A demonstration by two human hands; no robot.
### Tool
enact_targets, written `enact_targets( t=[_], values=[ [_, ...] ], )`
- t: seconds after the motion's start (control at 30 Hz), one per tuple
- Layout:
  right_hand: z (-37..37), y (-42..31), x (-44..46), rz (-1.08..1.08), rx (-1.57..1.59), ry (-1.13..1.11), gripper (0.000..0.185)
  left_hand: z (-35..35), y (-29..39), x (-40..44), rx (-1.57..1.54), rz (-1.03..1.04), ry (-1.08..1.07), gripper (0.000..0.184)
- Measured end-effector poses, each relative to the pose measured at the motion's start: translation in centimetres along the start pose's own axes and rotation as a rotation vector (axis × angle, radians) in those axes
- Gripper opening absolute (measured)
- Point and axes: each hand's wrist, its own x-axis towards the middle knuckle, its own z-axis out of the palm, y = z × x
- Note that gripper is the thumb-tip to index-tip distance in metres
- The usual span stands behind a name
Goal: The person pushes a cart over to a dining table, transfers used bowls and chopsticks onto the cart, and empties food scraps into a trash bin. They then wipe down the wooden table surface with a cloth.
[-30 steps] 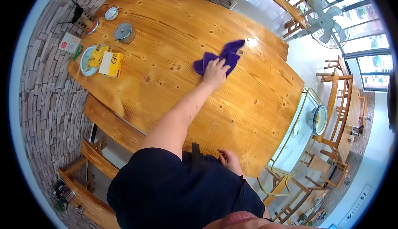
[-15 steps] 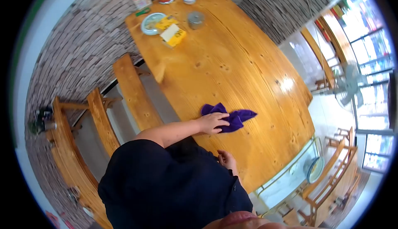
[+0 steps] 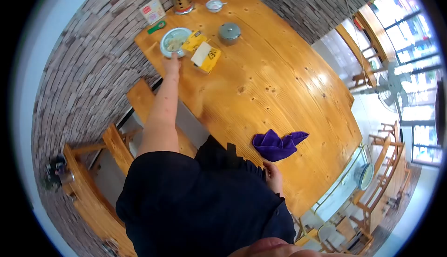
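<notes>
My left hand (image 3: 172, 65) is stretched far forward, its fingers closed at the near rim of a pale bowl (image 3: 171, 37). Some light-coloured food lies in the bowl. A yellow box (image 3: 212, 63) with a white panel sits just right of it. Close to my body, my right hand (image 3: 273, 175) rests by the table's edge, fingers loosely bent and partly hidden, with nothing visible in them. The crumpled purple cloth (image 3: 275, 148) lies on the wooden table (image 3: 242, 112) just beyond my right hand, touched by neither hand.
Beyond the bowl stand a green-handled item (image 3: 156, 27), a card (image 3: 152, 11) and a metal utensil holder (image 3: 181, 1). A lidded grey pot (image 3: 229, 33) and a small white bowl (image 3: 214, 6) are further right. Benches (image 3: 142, 98) line the left; a white cart (image 3: 337, 192) stands right.
My left hand has let go of the purple cloth and reached forward to the bowl. The cloth stays on the table. My right hand remains near the table's edge; the view has shifted slightly.
</notes>
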Motion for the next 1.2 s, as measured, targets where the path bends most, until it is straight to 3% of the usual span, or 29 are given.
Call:
enact_targets(
  t=[0.07, 0.2, 0.3, 0.43, 0.47, 0.57, 0.67, 0.77, 0.87, 0.97, 1.2],
  values=[
    [0.7, -1.1, 0.0, 0.024, -0.029, 0.032, 0.023, 0.4, 0.7, 2.3, -0.243, -0.301, -0.126, 0.036],
    [1.6, -1.9, -1.7, 0.176, 0.105, 0.081, 0.022, 0.6, 1.5, 3.8, -0.323, -0.461, -0.109, 0.033],
    [3.5, 0.3, -3.2, 0.285, 0.282, 0.12, 0.022, 0.7, 0.7, 4.6, -0.315, -0.441, -0.101, 0.034],
    [3.9, -0.5, -3.3, 0.364, 0.355, 0.098, 0.021, 0.7, 4.9, -2.1, -0.088, -0.378, -0.016, 0.045],
    [3.9, -0.5, -3.1, 0.337, 0.335, 0.097, 0.021, 0.1, -1.4, 4.2, 0.266, -0.258, 0.115, 0.05],
    [4.3, 0.1, -2.4, 0.275, 0.285, 0.099, 0.02, -0.6, 6.0, -4.7, 0.498, 0.239, 0.28, 0.046],
    [4.4, 0.4, -2.5, 0.237, 0.232, 0.108, 0.02, 0.1, 8.1, -5.8, 0.757, 0.614, 0.023, 0.041],
    [3.8, -1.6, -2.3, 0.19, 0.175, 0.133, 0.02, 1.6, 6.2, -2.3, 1.032, 0.786, -0.229, 0.031],
    [2.7, -3.6, -1.4, 0.178, 0.234, 0.141, 0.021, 3.2, 8.9, -1.7, 0.156, 0.289, -0.31, 0.021],
    [1.1, -4.5, -0.3, 0.094, 0.355, 0.159, 0.021, 3.9, 12.0, -6.6, -0.484, -0.103, -0.558, 0.018],
    [-3.0, -12.4, 2.5, -0.054, 0.586, 0.165, 0.029, 5.2, 13.4, -21.4, -0.593, -0.321, -1.024, 0.018]
  ],
)
